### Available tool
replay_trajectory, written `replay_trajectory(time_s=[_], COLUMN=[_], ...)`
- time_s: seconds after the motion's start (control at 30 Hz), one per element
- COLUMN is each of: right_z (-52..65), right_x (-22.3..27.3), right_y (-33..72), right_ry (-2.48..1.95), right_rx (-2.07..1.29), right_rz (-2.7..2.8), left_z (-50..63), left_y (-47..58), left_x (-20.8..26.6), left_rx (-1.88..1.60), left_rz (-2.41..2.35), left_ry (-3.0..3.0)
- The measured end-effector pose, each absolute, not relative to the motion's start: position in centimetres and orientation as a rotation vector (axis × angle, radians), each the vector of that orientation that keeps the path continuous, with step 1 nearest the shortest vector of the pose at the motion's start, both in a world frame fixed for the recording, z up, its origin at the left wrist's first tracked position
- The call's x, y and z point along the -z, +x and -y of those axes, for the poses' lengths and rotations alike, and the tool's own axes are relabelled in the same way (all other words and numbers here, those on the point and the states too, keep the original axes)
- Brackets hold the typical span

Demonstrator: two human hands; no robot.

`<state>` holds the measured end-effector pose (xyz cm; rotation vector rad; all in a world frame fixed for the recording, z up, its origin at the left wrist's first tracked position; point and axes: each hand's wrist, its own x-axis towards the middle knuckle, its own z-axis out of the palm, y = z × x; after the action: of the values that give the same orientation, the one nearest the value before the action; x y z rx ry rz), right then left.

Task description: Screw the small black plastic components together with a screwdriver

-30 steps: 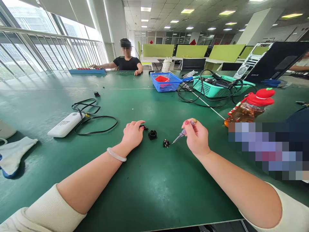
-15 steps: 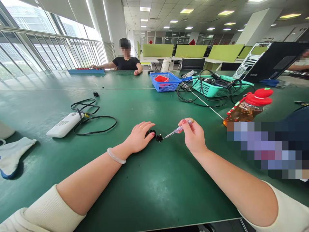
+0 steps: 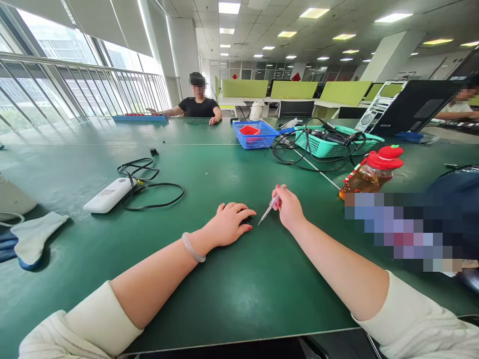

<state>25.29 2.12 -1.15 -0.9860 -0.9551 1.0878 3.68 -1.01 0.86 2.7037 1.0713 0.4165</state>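
Note:
My right hand [image 3: 291,209] grips a slim screwdriver [image 3: 267,211] with a clear handle. Its metal tip points down and left, close above the green table [image 3: 239,294] and apart from my left hand. My left hand [image 3: 232,224] rests on the tabletop, its thumb and fingers closed around a small black part [image 3: 247,220]. Most of that part is hidden under the fingers, so its exact kind cannot be made out.
A white power strip [image 3: 110,195] with a looped black cable lies to the left, beyond a glove [image 3: 39,237]. Farther back are a blue basket [image 3: 254,142] and a teal basket [image 3: 318,149] with cables. A red-capped bottle [image 3: 368,177] stands right. Another person [image 3: 199,105] sits opposite.
My left hand has moved right and its fingers now cover the black part. The screwdriver tip has drawn away from the part and sits steeper. The view has tilted slightly.

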Motion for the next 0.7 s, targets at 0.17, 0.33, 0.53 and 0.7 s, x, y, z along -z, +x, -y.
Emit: replay_trajectory(time_s=[0.17,0.33,0.53,0.7], right_z=[-3.5,-3.5,-3.5,-3.5], right_x=[1.5,1.6,1.5,1.4], right_y=[26.5,26.6,26.5,26.4], right_ry=[-0.965,-0.951,-0.932,-0.928], right_rx=[-1.183,-1.233,-1.252,-1.242], right_rz=[0.928,0.915,0.933,0.956], left_z=[1.6,3.0,4.8,4.4], left_y=[3.5,0.5,-6.9,-13.6], left_x=[-0.9,-1.4,-1.9,-2.0], left_rx=[-0.396,-0.378,-0.381,-0.386], left_rz=[-1.105,-1.11,-1.251,-1.516], left_ry=[2.691,2.64,2.587,2.502])
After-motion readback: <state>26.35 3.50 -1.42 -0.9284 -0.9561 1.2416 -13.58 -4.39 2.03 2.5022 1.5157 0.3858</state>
